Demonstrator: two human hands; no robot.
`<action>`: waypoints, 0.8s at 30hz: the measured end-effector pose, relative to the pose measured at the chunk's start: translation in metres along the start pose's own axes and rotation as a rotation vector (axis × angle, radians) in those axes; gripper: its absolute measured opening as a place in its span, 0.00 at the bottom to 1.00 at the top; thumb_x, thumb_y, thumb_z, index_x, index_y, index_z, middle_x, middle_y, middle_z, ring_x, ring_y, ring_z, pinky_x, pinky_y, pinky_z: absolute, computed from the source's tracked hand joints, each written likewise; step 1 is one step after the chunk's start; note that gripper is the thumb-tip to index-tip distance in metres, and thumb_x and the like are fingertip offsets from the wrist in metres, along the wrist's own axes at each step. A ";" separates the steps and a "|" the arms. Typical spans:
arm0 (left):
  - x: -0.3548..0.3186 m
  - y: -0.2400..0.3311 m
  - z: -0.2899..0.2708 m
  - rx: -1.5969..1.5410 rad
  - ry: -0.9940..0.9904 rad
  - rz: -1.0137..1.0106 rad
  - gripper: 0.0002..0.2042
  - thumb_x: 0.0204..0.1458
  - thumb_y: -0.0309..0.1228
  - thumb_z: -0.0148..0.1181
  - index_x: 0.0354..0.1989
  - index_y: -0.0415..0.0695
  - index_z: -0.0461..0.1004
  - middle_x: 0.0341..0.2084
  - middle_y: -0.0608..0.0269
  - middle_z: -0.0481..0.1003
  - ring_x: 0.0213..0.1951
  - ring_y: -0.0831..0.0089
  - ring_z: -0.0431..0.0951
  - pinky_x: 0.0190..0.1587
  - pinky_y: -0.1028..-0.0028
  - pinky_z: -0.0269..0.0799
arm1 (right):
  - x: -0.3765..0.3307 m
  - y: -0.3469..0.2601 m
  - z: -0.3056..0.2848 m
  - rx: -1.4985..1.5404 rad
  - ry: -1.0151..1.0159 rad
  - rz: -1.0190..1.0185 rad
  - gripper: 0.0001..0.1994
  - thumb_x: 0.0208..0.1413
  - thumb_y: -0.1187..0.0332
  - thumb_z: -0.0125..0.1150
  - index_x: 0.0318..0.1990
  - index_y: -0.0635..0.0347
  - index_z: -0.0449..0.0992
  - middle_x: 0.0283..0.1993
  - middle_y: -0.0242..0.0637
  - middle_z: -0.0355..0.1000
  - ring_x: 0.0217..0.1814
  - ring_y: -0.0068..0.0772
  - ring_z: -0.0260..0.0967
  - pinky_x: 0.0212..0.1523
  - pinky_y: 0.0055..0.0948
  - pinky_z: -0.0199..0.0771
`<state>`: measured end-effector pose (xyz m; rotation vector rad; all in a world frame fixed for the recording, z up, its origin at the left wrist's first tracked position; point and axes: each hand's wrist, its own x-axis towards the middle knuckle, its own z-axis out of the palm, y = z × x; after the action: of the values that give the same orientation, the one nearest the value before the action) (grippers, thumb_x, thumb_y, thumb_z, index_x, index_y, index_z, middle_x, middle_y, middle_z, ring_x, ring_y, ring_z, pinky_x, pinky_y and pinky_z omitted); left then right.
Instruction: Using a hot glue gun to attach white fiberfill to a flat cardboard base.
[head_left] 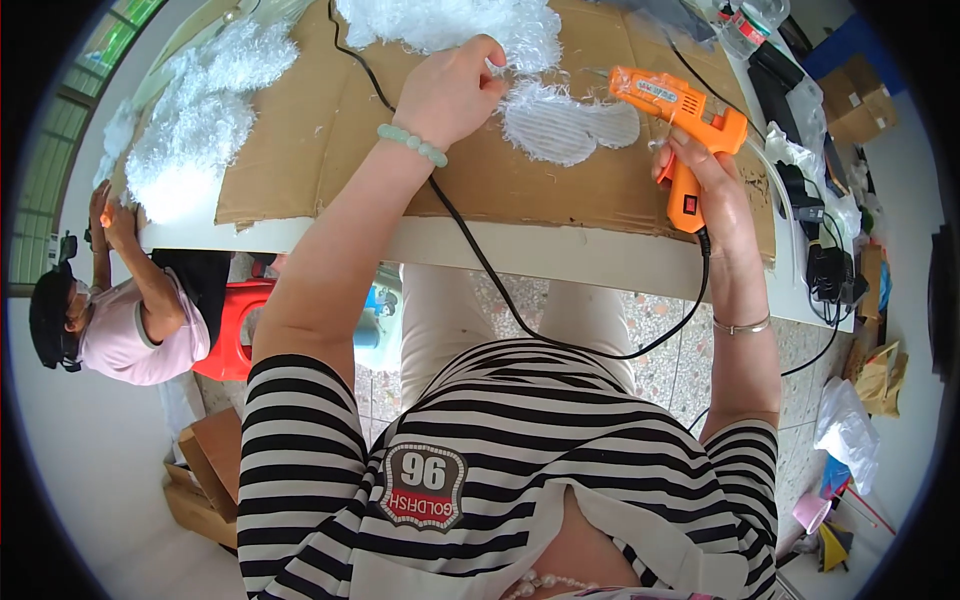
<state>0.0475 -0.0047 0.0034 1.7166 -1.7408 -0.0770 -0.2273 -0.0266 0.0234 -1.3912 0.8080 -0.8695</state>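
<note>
My right hand [712, 180] is wrapped round the handle of an orange hot glue gun [690, 110], its nozzle aimed left over the table. A black cord [470, 235] runs from the handle's base, sags across my lap and goes up past my left wrist. My left hand [455, 90] is closed, fingertips pinched together at the edge of the white fluffy material; what they hold, if anything, is hidden. Just right of those fingers a flat white piece with ribbed surface and fringed edge [560, 122] lies on the cardboard [300, 165]. Beyond it is a white fluffy heap [460, 22].
Another fluffy white heap [205, 105] lies at the table's left. A co-worker [140, 320] sits at the left edge by a red stool [238, 330]. Chargers and cables [828, 265] crowd the right edge. Cardboard boxes [205, 475] stand on the floor at lower left.
</note>
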 end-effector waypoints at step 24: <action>-0.030 -0.013 -0.010 0.105 -0.031 -0.057 0.07 0.44 0.31 0.58 0.31 0.45 0.77 0.23 0.59 0.76 0.27 0.64 0.75 0.32 0.70 0.71 | -0.019 0.014 -0.024 0.529 0.012 -0.055 0.13 0.57 0.58 0.49 0.32 0.59 0.70 0.27 0.34 0.69 0.30 0.22 0.64 0.33 0.20 0.62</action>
<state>0.0601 0.0250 -0.0080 1.8493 -1.7458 -0.0380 -0.2565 -0.0210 0.0086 -0.9440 0.4980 -1.0447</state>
